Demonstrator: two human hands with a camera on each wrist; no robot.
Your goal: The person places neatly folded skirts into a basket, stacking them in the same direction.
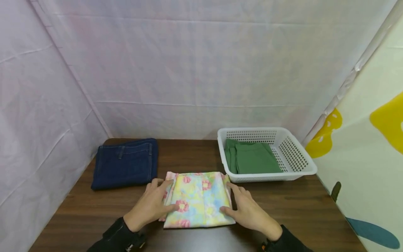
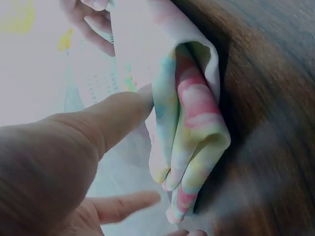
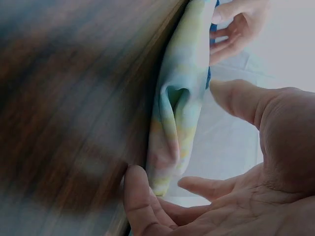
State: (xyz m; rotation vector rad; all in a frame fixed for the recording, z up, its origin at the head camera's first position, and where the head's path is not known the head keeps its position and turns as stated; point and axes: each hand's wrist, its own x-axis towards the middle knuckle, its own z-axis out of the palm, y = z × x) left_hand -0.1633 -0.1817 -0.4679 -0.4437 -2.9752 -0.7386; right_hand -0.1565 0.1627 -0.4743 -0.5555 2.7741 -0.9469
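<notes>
A folded floral garment (image 1: pixel 201 201) in yellow, blue and pink lies flat on the table in front of me. At its left side is my left hand (image 1: pixel 154 203), fingers relaxed and spread; in the left wrist view the thumb (image 2: pixel 123 108) touches the top layer beside the stacked folds. My right hand (image 1: pixel 248 211) lies along the opposite edge with its fingers loosely spread. The right wrist view shows that thumb (image 3: pixel 236 101) close to the top of the garment (image 3: pixel 182 108), and the fingertips beside its folded side.
A white perforated basket (image 1: pixel 299 174) stands at the back right, with folded green cloth (image 1: pixel 256 157) inside. Folded dark blue jeans (image 1: pixel 126 164) lie at the back left of the brown wooden table (image 1: pixel 185 154). White fabric walls (image 1: pixel 195 70) surround the back and sides.
</notes>
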